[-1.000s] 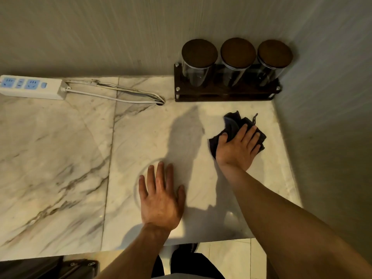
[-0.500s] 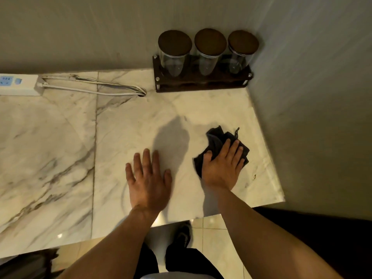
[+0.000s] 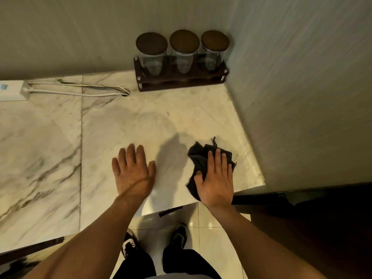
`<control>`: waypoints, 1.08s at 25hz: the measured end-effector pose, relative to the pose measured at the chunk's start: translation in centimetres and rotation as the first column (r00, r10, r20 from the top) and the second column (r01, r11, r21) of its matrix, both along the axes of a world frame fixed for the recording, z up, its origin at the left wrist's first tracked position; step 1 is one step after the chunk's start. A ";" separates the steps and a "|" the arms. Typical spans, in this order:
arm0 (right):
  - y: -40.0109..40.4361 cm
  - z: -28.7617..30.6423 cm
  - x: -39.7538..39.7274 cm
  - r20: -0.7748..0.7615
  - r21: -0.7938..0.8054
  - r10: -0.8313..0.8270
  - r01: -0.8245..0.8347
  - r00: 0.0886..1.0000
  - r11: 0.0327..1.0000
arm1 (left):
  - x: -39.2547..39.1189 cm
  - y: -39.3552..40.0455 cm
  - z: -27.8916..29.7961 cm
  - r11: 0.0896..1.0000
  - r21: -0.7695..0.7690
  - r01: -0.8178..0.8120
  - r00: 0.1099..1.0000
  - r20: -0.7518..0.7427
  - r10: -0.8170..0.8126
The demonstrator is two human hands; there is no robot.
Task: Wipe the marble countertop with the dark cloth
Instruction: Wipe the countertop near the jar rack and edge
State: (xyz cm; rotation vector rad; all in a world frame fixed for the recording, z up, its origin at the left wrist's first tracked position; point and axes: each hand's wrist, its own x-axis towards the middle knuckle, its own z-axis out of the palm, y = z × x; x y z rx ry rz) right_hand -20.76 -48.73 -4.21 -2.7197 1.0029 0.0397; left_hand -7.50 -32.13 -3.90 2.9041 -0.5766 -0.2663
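Head view. Dark cloth point(image 3: 198, 165): bunched on the marble bench point(image 3: 128, 125) at its near right corner, under your right hand point(image 3: 216, 178), fingers spread flat, pressing. Left hand point(image 3: 133, 171): open, empty, palm down beside it. Keep pressure even; overlap strokes. Cloth's underside hidden; power strip point(image 3: 12, 91) cut off left.

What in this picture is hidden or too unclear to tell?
Head view only:
- Dark cloth: much of it hidden under the right hand.
- Power strip: cut off by the left edge.
- Jars: contents unclear through dim glass.
- Countertop: wetness or dirt unreadable.
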 end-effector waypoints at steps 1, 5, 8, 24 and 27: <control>-0.6 0.2 -0.6 -0.015 -0.003 0.063 -0.063 0.998 0.998 | -0.1 -0.1 0.1 1.000 -0.009 -0.004 1.000 0.018 0.004; -4.2 0.7 -2.4 -0.095 0.002 0.341 -0.342 0.935 0.940 | -0.4 -0.3 0.3 0.999 -0.040 0.022 0.997 0.072 -0.019; -7.0 0.8 -2.7 -0.122 0.009 0.503 -0.505 0.856 0.863 | -0.1 -0.6 0.2 0.997 -0.056 0.046 0.996 0.083 -0.042; -14.9 0.6 8.3 -0.129 -0.004 0.624 -0.630 0.770 0.777 | 0.0 -2.5 -0.3 0.996 0.074 0.041 0.999 0.016 -0.042; -16.0 0.4 11.3 -0.132 -0.013 0.604 -0.611 0.786 0.792 | 0.2 -2.6 -0.2 0.994 0.102 0.040 0.999 0.020 -0.042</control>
